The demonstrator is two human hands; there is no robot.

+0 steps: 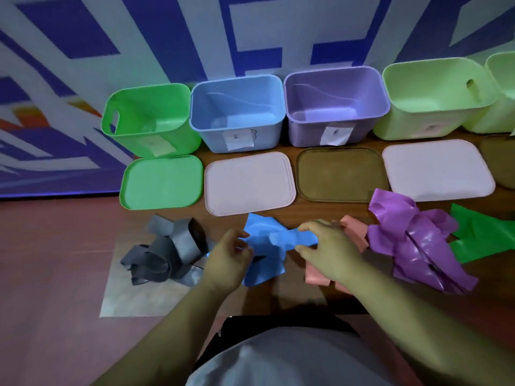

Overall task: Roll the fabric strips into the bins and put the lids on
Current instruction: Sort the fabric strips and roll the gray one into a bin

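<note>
A blue fabric strip (267, 246) lies crumpled at the table's front middle. My left hand (228, 260) pinches its left part and my right hand (326, 246) pinches its right end. Beside it lie a grey strip (167, 252) at the left, a pink strip (354, 232) partly under my right hand, a purple strip (418, 240) and a green strip (485, 235) at the right. Open bins stand along the back: green bin (150, 118), blue bin (237, 112), purple bin (334, 104), pale green bin (434, 93). All look empty.
Lids lie flat in a row before the bins: a green lid (161, 182), a pink lid (248, 182), a brown lid (340, 174), another pink lid (434, 168). A further pale green bin (501, 90) and brown lid (501, 162) show at the right edge. The table's left edge runs past the green bin.
</note>
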